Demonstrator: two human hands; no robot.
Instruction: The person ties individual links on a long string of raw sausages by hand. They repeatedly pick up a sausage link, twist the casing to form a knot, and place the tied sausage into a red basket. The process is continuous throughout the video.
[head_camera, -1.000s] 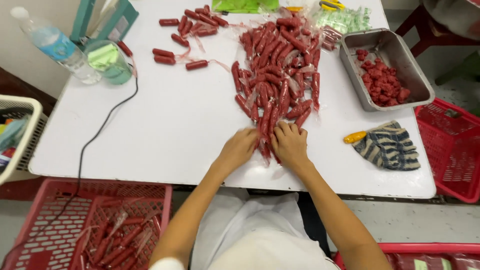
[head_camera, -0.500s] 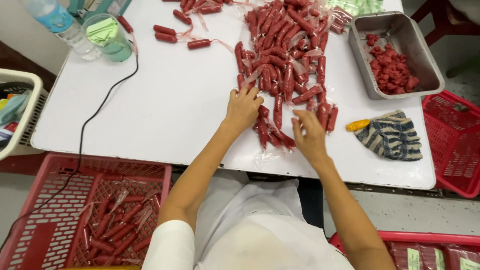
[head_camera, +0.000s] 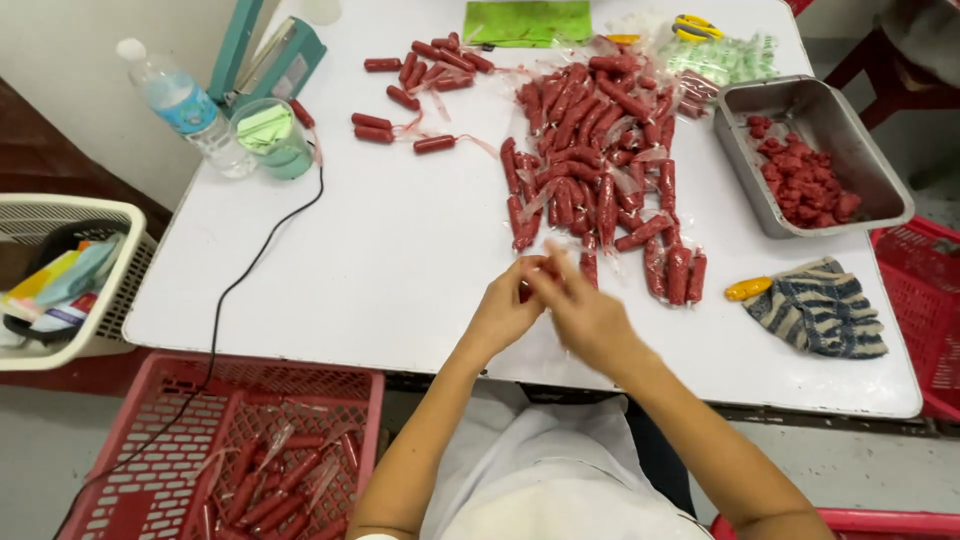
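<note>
My left hand and my right hand meet at the near edge of a big pile of red sausages in clear wrap on a white table. The fingers of both hands close together on one small red sausage held between them, just above the tabletop. My right hand partly covers it, so little of it shows. The nearest loose sausages lie just beyond my fingertips.
A metal tray of red pieces sits right, a striped cloth and orange-handled tool near it. A small sausage group, bottle, green cup and heat sealer stand far left. Red crates below.
My hands were apart on the pile's near edge; now they have drawn back toward me and come together on one sausage. The view has shifted slightly.
</note>
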